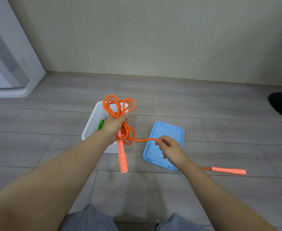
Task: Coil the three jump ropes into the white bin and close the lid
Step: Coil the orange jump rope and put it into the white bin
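Jump rope (120, 112): cord solid orange. Its two handles (122, 157), (228, 170): orange with white diamond and lattice print. Bin (93, 120): white; green rope (101, 124) inside, glimpse of blue beside it. Lid (155, 157): light blue. Floor (220, 130): grey wood-grain planks. Wall (153, 39): pale beige. Appliance (6, 64) at far left floor corner: white, grey vent strip. Trousers (90, 219): grey.

Left hand (115, 124) fisted, right hand (171, 150) pinching
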`<state>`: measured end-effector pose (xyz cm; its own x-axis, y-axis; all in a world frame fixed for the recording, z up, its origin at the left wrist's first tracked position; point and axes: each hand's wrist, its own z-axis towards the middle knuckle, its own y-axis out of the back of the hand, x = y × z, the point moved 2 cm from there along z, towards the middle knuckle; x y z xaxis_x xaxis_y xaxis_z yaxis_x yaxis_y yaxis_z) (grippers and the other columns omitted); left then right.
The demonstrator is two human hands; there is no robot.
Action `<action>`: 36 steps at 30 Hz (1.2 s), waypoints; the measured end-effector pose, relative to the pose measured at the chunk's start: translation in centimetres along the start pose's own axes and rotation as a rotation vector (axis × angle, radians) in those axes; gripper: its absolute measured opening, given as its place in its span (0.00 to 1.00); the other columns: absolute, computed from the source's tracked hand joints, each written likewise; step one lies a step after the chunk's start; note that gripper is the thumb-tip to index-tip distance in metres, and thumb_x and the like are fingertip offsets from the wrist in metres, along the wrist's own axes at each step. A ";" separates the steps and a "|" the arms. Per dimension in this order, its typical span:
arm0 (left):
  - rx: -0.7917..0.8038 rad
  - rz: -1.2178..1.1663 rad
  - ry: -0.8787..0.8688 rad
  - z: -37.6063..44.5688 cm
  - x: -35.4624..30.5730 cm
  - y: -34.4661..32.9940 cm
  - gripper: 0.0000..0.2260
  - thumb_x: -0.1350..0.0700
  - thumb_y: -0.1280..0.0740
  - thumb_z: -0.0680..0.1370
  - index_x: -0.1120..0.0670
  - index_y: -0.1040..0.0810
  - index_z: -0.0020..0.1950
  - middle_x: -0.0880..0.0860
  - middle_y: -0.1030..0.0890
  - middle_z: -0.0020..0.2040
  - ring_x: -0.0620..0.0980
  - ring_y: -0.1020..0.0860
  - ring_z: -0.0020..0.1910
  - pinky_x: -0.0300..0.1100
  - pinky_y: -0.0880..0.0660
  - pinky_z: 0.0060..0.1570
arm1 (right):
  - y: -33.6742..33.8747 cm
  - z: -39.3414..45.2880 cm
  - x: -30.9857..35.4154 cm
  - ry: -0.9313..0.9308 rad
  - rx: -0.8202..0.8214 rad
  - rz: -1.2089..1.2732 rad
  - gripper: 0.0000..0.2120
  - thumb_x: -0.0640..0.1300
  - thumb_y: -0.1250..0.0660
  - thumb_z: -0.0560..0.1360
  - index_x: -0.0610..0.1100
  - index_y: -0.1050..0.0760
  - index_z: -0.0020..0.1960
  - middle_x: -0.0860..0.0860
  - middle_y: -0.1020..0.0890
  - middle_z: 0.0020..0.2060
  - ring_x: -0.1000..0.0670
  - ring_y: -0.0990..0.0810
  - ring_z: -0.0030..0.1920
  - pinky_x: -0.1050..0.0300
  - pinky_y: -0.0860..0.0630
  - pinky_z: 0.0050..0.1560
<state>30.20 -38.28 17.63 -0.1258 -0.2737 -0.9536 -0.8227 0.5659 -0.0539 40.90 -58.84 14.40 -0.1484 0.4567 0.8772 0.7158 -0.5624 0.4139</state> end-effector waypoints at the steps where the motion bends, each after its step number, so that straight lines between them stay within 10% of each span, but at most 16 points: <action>1: 0.024 0.033 0.006 -0.2 -0.1 -0.1 0.06 0.54 0.31 0.78 0.55 0.22 0.44 0.55 0.21 0.38 0.52 0.22 0.38 0.46 0.23 0.39 | -0.1 0.1 0.3 0.000 -0.005 0.037 0.09 0.44 0.40 0.79 0.44 0.23 0.45 0.48 0.29 0.33 0.52 0.32 0.32 0.61 0.30 0.31; 8: 0.163 0.249 0.030 -0.4 0.5 0.1 0.04 0.56 0.32 0.78 0.56 0.22 0.49 0.56 0.22 0.39 0.55 0.22 0.42 0.53 0.21 0.48 | 0.3 0.4 1.6 -0.014 -0.094 0.346 0.10 0.46 0.39 0.80 0.43 0.23 0.45 0.51 0.33 0.29 0.55 0.39 0.26 0.62 0.41 0.26; 13: 0.410 0.387 0.051 -1.8 0.6 -1.2 0.05 0.53 0.33 0.79 0.54 0.22 0.52 0.53 0.22 0.43 0.49 0.24 0.40 0.44 0.21 0.39 | -0.3 0.3 3.6 0.165 -0.090 0.039 0.10 0.47 0.39 0.80 0.48 0.19 0.47 0.60 0.25 0.27 0.61 0.29 0.28 0.70 0.33 0.32; 19: 0.491 0.410 0.087 -1.9 0.8 -2.1 0.03 0.52 0.32 0.79 0.50 0.22 0.47 0.51 0.22 0.39 0.46 0.23 0.38 0.41 0.25 0.37 | -0.6 0.5 5.8 0.285 -0.101 -0.179 0.05 0.42 0.45 0.80 0.46 0.31 0.50 0.54 0.28 0.30 0.56 0.32 0.28 0.56 0.33 0.32; 25: 0.510 0.297 0.162 -1.4 1.2 -2.1 0.05 0.55 0.34 0.79 0.55 0.21 0.51 0.53 0.21 0.40 0.48 0.23 0.37 0.43 0.25 0.40 | -1.6 0.4 6.2 0.513 -0.047 -0.380 0.07 0.34 0.40 0.77 0.42 0.24 0.50 0.50 0.28 0.52 0.54 0.26 0.50 0.62 0.29 0.53; 30: 0.619 0.203 0.376 -2.5 1.0 -2.4 0.07 0.58 0.38 0.75 0.58 0.22 0.42 0.56 0.24 0.37 0.51 0.25 0.35 0.45 0.26 0.41 | -2.0 0.0 6.7 0.515 0.053 -0.350 0.12 0.34 0.36 0.73 0.46 0.32 0.52 0.52 0.24 0.45 0.50 0.24 0.45 0.53 0.24 0.46; 36: 0.750 0.179 0.385 -2.4 1.2 -1.8 0.16 0.61 0.34 0.67 0.59 0.23 0.55 0.60 0.23 0.47 0.55 0.23 0.42 0.50 0.26 0.52 | -2.4 -0.1 6.4 0.570 0.066 -0.362 0.14 0.34 0.34 0.71 0.46 0.34 0.52 0.51 0.26 0.48 0.48 0.26 0.48 0.47 0.24 0.48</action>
<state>30.20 -41.55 17.26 -0.5098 -0.2991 -0.8066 -0.2064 0.9527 -0.2229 38.17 -54.71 19.03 -0.7099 0.1632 0.6851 0.5908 -0.3914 0.7055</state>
